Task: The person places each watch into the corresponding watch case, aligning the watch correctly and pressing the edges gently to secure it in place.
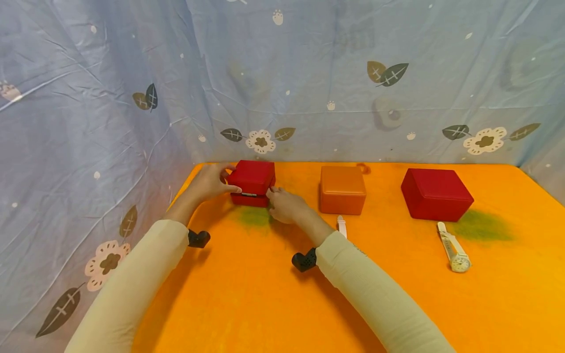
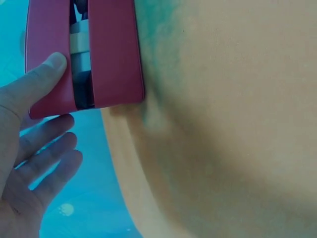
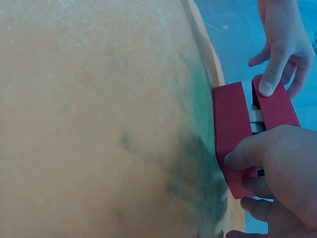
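Observation:
A red box [image 1: 252,175] stands at the far left of the table with its lid slightly raised. Through the gap a pale band [image 2: 79,43] shows inside, its kind unclear. My left hand [image 1: 208,182] holds the lid, thumb on its front and fingers at the left side; the left wrist view has the thumb near the lid's lower edge. On the box's right, my right hand [image 1: 287,205] grips the base [image 3: 232,119], thumb on the front and fingers round the corner, some of them hidden in the head view.
An orange box [image 1: 343,190] stands mid-table, a second red box [image 1: 437,194] further right. A white watch [image 1: 454,252] lies before the latter. Near the orange box a pale strap [image 1: 342,226] is partly covered by my right sleeve. A patterned curtain [image 1: 309,88] hangs behind.

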`<state>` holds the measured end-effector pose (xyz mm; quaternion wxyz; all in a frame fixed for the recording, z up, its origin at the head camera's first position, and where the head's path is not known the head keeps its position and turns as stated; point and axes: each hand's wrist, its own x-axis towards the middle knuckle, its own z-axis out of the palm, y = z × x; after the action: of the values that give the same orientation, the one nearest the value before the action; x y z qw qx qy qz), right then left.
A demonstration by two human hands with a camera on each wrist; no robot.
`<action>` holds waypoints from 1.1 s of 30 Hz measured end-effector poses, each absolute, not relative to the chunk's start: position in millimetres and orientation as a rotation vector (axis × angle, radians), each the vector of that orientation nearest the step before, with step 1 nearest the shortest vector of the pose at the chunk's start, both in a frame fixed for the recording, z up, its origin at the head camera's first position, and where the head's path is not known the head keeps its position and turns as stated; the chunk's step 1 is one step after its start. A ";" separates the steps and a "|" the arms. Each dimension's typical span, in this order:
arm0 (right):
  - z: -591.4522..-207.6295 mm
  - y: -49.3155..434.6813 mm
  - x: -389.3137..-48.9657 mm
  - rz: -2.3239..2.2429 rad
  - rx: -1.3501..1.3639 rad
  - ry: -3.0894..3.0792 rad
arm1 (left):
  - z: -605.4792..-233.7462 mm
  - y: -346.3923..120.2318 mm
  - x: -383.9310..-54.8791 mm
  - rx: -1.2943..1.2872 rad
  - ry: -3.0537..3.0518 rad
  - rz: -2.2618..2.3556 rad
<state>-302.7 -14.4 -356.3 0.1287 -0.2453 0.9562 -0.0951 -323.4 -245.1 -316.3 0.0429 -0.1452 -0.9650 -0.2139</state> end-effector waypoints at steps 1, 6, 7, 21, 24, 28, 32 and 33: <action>-356.5 -13.9 -303.1 -0.285 -0.719 2.779 | -316.6 -245.2 -323.5 -0.430 -2.971 -0.673; -357.5 -9.2 -304.7 -0.360 -0.742 2.774 | -320.5 -245.7 -325.6 -0.405 -3.071 -0.713; -357.7 -8.1 -305.0 -0.382 -0.749 2.770 | -321.4 -245.8 -326.1 -0.406 -3.085 -0.705; -365.9 1.1 -310.9 -0.950 -0.765 2.680 | -318.8 -241.4 -319.7 -0.368 -3.143 -0.660; -366.9 1.5 -312.2 -1.023 -0.735 2.652 | -318.0 -240.7 -320.0 -0.373 -3.143 -0.641; -368.2 2.0 -313.3 -1.088 -0.732 2.634 | -318.9 -240.8 -319.5 -0.382 -3.136 -0.619; -370.8 2.3 -314.0 -1.218 -0.712 2.618 | -320.7 -241.2 -317.3 -0.398 -3.126 -0.613; -371.3 2.1 -314.0 -1.242 -0.711 2.612 | -321.1 -241.4 -316.6 -0.397 -3.124 -0.616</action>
<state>-314.0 2.1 -371.3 0.0813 -0.2377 0.8741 -0.4157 -316.6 -241.4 -321.1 -0.0338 -0.1237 -0.9730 -0.1917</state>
